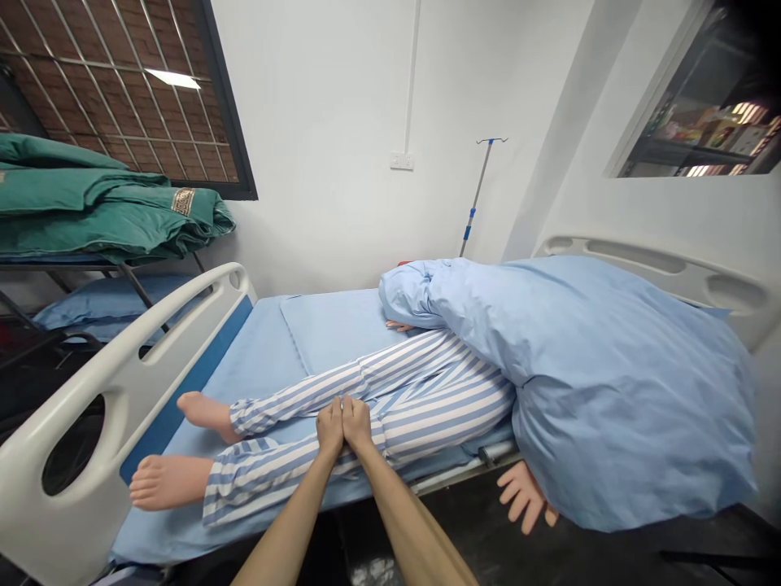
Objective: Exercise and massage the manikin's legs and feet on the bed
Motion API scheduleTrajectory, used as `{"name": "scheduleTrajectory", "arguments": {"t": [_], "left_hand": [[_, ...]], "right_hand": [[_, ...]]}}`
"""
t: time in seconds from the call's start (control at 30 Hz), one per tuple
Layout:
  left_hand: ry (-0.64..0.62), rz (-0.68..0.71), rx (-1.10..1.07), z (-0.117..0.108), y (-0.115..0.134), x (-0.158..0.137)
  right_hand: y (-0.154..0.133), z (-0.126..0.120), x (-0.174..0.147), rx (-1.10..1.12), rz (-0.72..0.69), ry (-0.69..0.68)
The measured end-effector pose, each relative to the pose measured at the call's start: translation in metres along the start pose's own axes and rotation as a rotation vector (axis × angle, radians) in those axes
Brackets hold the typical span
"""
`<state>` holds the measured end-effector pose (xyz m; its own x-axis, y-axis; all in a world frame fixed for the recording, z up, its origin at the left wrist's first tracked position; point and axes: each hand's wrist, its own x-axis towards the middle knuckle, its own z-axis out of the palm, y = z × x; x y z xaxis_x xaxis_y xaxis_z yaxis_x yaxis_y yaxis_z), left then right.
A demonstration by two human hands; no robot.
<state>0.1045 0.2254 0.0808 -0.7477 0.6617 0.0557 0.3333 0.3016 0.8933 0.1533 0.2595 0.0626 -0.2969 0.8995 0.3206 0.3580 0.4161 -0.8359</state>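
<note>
A manikin in blue-and-white striped trousers [445, 407] lies on the bed, its bare feet [174, 480] toward the left end. My left hand [330, 427] and my right hand [356, 422] are side by side and touching, over the nearer trouser leg around knee height. Both are closed with fingers curled under; whether they pinch cloth is hidden. A light blue quilt [598, 366] covers the manikin's upper body and head. From under it, one manikin hand [528, 495] hangs past the bed's near edge, and part of another [399, 325] shows on the far side.
A white footboard [131, 358] rises at the left and a headboard [659, 256] at the right. The light blue sheet [256, 350] covers the mattress. Behind the bed stands an IV pole [479, 195]. Folded green bedding [103, 203] lies on another bed at the left.
</note>
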Motion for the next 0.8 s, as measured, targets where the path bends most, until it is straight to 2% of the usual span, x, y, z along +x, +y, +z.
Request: {"name": "scheduleTrajectory", "arguments": {"t": [0.13, 0.2, 0.27, 0.43, 0.6, 0.7, 0.8], "left_hand": [[0.041, -0.133, -0.140, 0.006, 0.031, 0.017], [0.048, -0.107, -0.153, 0.009, 0.040, 0.021], [0.056, -0.054, -0.108, 0.010, 0.035, 0.016], [0.011, 0.108, 0.219, 0.008, -0.004, -0.013], [-0.030, 0.024, 0.388, 0.008, -0.006, -0.017], [-0.045, 0.035, 0.384, 0.008, -0.004, -0.015], [-0.016, 0.032, 0.315, 0.007, -0.008, -0.014]], "right_hand": [[0.003, -0.001, 0.003, 0.080, 0.006, -0.002], [0.005, -0.002, 0.004, 0.136, 0.014, 0.017], [0.008, -0.001, 0.004, 0.173, 0.028, 0.038], [0.011, -0.002, 0.007, 0.238, 0.082, 0.059], [0.003, -0.012, 0.014, 0.270, 0.078, 0.013], [0.000, -0.013, 0.012, 0.258, 0.020, 0.009], [0.003, -0.009, 0.005, 0.246, 0.041, 0.054]]}}
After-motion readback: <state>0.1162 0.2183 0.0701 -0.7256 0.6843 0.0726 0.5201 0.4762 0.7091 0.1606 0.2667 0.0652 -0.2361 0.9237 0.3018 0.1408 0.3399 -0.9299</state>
